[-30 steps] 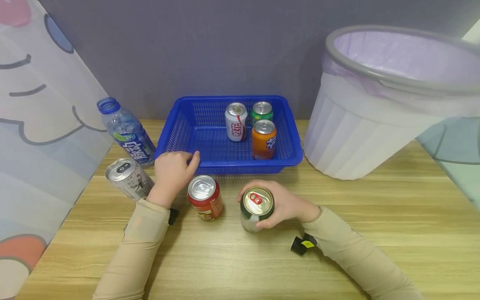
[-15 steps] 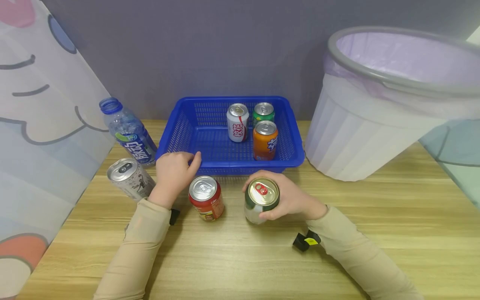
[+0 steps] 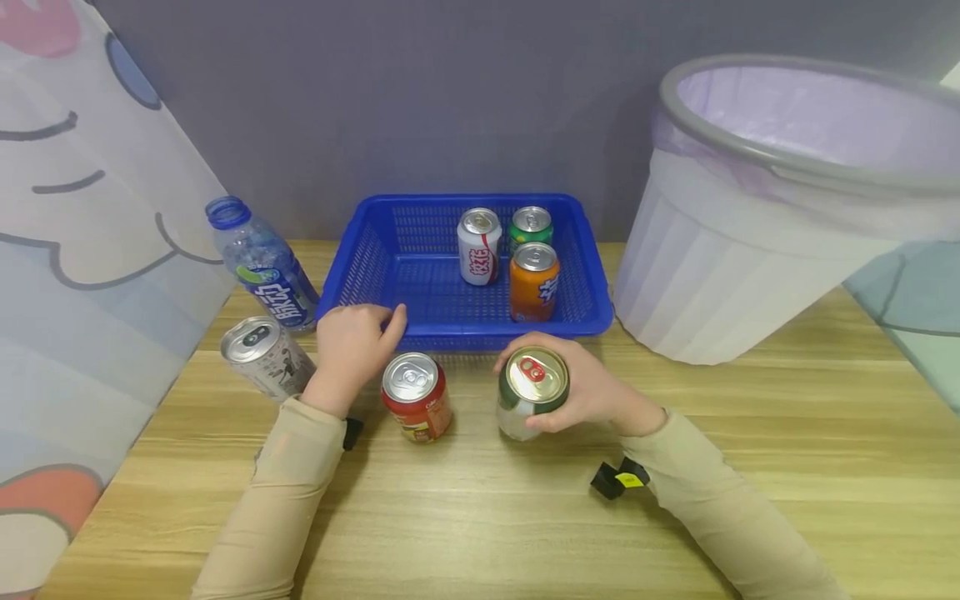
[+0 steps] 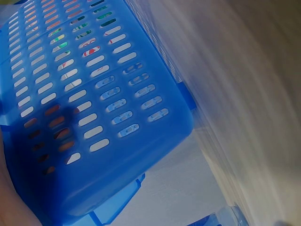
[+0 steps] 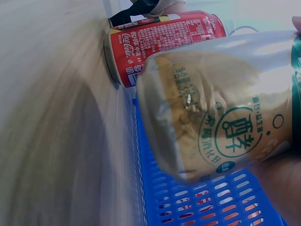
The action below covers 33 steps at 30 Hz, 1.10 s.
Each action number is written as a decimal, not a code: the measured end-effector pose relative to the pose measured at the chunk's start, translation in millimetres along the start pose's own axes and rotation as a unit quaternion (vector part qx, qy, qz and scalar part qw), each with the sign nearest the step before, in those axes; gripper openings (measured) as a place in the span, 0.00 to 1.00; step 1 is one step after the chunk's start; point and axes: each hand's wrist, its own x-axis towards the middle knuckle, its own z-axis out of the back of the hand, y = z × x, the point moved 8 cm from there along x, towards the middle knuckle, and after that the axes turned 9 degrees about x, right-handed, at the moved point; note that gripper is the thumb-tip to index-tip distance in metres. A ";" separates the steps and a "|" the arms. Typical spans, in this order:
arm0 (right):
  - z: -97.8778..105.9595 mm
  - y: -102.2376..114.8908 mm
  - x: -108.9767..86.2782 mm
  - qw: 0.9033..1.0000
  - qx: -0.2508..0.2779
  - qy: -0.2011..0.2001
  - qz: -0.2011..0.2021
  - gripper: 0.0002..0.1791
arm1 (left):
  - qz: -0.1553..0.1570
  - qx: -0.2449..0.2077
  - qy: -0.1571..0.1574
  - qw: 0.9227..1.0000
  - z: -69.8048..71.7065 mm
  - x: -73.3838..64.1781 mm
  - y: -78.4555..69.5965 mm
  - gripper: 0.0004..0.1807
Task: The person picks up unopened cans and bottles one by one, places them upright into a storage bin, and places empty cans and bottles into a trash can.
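In the head view my right hand (image 3: pixel 585 385) grips a dark green and pale drink can (image 3: pixel 517 408) with a gold lid and red tab. The right wrist view shows that can's crumpled gold side (image 5: pixel 225 108), its base raised off the table. My left hand (image 3: pixel 352 346) holds the front left rim of the blue plastic basket (image 3: pixel 457 327); its fingers show dimly through the slots in the left wrist view. Between the hands stands a red Coca-Cola can (image 3: pixel 417 408). Inside the basket are a white can (image 3: pixel 478 250), an orange can (image 3: pixel 531 292) and a green can (image 3: pixel 529 222).
Left of the left hand a grey patterned can (image 3: pixel 273 362) leans in the view, and a blue-labelled plastic bottle (image 3: pixel 273 275) without a cap is behind it. A tall white bin (image 3: pixel 712 258) with a purple liner stands right of the basket on the wooden table (image 3: pixel 480 517).
My right hand has raised the green and pale can and moved it slightly away from me, toward the basket. The left hand stays at the basket rim. The view has shifted slightly.
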 end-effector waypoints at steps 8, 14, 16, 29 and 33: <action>3.2 4.7 3.0 1.000 -0.004 0.001 0.011 0.36 | 0.000 0.003 0.003 1.000 0.2 0.2 -2.0 0.27; 4.4 11.1 8.2 1.000 0.000 0.007 0.021 0.35 | 0.001 0.004 0.006 1.000 1.8 0.4 -2.5 0.26; 4.6 13.7 9.6 1.000 0.001 0.009 0.025 0.36 | 0.002 0.004 0.008 1.000 1.8 0.4 -2.3 0.26; 10.4 24.7 12.2 1.000 -0.013 0.006 0.023 0.36 | 0.003 0.008 0.012 1.000 0.1 -0.2 -1.1 0.27; 12.3 30.2 14.6 1.000 -0.016 0.005 0.024 0.36 | 0.002 0.007 0.010 1.000 0.5 0.3 -1.4 0.27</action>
